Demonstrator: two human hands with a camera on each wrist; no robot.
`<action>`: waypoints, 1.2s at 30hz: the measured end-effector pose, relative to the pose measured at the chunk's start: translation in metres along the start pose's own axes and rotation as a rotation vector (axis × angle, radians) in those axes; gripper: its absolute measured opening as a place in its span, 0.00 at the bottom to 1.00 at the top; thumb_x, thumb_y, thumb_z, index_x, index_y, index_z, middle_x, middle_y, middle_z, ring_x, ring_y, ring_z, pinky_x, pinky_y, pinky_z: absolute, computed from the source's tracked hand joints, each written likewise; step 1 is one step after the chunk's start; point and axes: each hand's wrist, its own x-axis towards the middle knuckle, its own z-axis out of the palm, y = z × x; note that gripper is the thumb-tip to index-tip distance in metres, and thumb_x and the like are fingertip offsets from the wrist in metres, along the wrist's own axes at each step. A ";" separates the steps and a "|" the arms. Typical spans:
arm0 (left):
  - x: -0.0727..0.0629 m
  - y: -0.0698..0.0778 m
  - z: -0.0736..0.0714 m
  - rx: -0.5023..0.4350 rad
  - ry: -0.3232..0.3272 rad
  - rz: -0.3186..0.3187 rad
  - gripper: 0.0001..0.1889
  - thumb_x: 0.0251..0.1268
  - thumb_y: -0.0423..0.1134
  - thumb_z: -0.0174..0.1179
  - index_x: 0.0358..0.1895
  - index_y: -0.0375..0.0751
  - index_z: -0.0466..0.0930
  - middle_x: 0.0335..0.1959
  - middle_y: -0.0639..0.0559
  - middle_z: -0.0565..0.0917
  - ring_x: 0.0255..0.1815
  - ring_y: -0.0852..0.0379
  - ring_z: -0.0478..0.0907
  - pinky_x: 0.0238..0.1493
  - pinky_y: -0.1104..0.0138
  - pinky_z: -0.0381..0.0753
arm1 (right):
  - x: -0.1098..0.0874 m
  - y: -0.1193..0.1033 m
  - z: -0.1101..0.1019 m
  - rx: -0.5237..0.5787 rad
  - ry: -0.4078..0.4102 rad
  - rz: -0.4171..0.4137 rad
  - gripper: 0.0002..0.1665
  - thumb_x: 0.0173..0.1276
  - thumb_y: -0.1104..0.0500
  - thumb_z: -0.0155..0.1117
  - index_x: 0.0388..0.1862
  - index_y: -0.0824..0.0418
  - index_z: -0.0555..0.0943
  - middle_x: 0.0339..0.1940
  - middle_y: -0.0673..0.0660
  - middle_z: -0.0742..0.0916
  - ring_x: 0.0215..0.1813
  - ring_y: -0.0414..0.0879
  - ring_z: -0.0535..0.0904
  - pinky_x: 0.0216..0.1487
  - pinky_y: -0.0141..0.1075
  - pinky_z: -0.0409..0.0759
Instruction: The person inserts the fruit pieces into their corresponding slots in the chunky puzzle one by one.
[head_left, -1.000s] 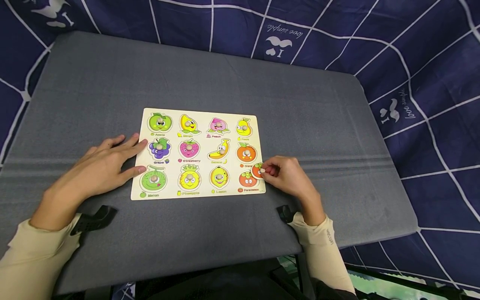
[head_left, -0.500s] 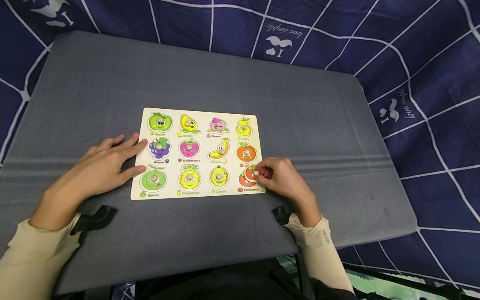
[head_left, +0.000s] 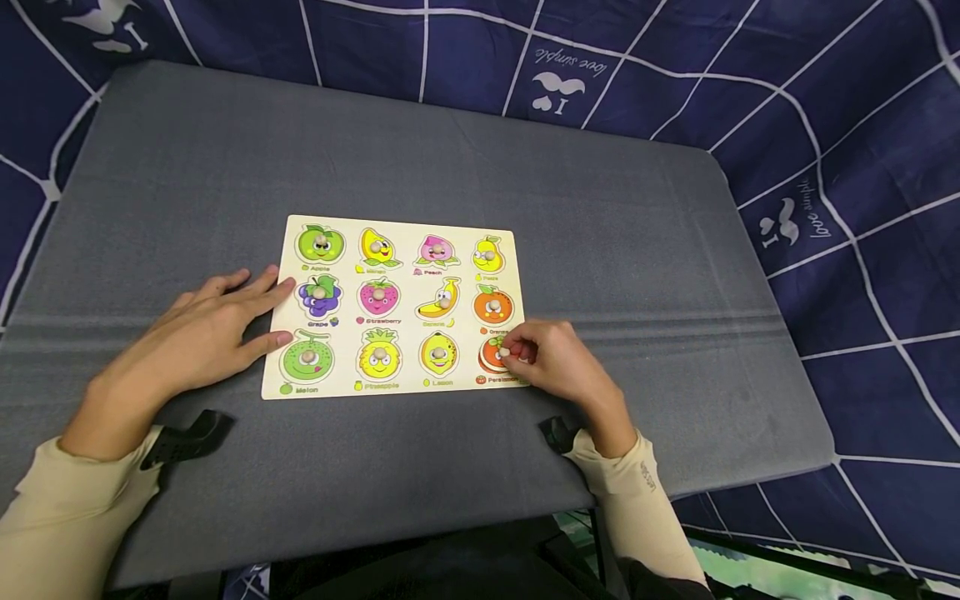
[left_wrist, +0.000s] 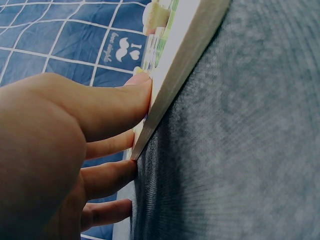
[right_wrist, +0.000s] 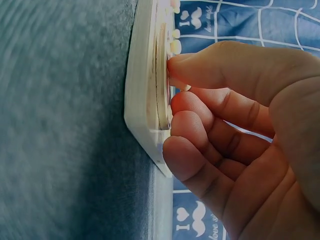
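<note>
A wooden knobbed fruit puzzle board [head_left: 408, 333] lies flat on the grey table. My left hand [head_left: 198, 333] rests at its left edge, fingers extended, thumb and index fingertip over the rim. At the lower right corner my right hand [head_left: 558, 362] pinches the small knob of the red-orange persimmon piece [head_left: 489, 357] between thumb and index finger. The piece overlaps the printed persimmon spot, and its right part is hidden by the fingers. From the right wrist view, the piece's edge [right_wrist: 161, 75] stands slightly proud of the board's surface, with the other fingers curled beside it.
Other knobbed fruit pieces sit in the board, among them an orange [head_left: 492, 307], a lemon [head_left: 438, 354] and a melon [head_left: 306, 358]. Grey cloth covers the table [head_left: 637, 250]. A dark blue checked curtain [head_left: 480, 42] hangs behind and at the sides.
My right hand has moved left with the persimmon piece, bringing it from the board's right edge onto the printed persimmon. The left hand and board have stayed put.
</note>
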 end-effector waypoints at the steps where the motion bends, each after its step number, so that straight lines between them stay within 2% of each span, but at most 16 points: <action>1: 0.000 0.000 0.000 0.001 0.000 0.000 0.39 0.69 0.53 0.61 0.77 0.42 0.59 0.76 0.33 0.56 0.72 0.25 0.52 0.62 0.32 0.52 | 0.000 -0.001 0.000 -0.002 -0.002 -0.001 0.04 0.54 0.67 0.71 0.28 0.62 0.84 0.21 0.48 0.81 0.25 0.39 0.76 0.27 0.31 0.75; 17: 0.000 0.000 0.000 0.000 -0.007 -0.004 0.39 0.69 0.54 0.61 0.77 0.41 0.58 0.76 0.33 0.56 0.72 0.24 0.51 0.62 0.32 0.51 | -0.001 -0.002 0.002 -0.005 -0.040 0.010 0.04 0.55 0.67 0.72 0.28 0.62 0.84 0.21 0.48 0.80 0.25 0.40 0.76 0.27 0.30 0.75; 27: -0.004 0.001 0.000 0.001 -0.005 -0.028 0.39 0.69 0.55 0.60 0.77 0.42 0.58 0.76 0.33 0.56 0.72 0.24 0.51 0.61 0.31 0.52 | 0.004 -0.001 0.002 -0.009 -0.055 -0.013 0.04 0.55 0.67 0.72 0.29 0.62 0.84 0.21 0.47 0.80 0.25 0.39 0.75 0.26 0.30 0.75; 36: -0.001 0.003 0.002 0.006 -0.035 -0.017 0.39 0.70 0.58 0.58 0.78 0.45 0.57 0.77 0.35 0.55 0.74 0.27 0.50 0.59 0.32 0.56 | 0.000 0.000 0.000 -0.043 -0.059 -0.034 0.04 0.56 0.68 0.71 0.30 0.63 0.85 0.22 0.50 0.81 0.25 0.40 0.75 0.27 0.30 0.74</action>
